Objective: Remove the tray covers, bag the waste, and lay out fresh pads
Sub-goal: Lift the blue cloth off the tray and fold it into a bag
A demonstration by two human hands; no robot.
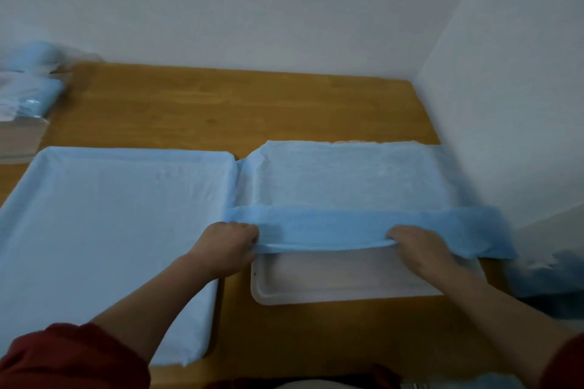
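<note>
Two trays lie side by side on a wooden table [221,104]. The left tray is wholly wrapped in a pale blue cover [104,224]. On the right tray [331,290], white plastic, the near part is bare. Its blue cover [347,180] is folded back on itself, the folded band [363,230] lying across the tray. My left hand [227,246] grips the band's near edge at its left end. My right hand [417,249] grips the same edge further right.
A pack of folded blue pads in clear plastic [28,95] sits at the table's far left. White walls close the back and the right side. A dark bag [550,275] lies at the right edge, beside the right tray.
</note>
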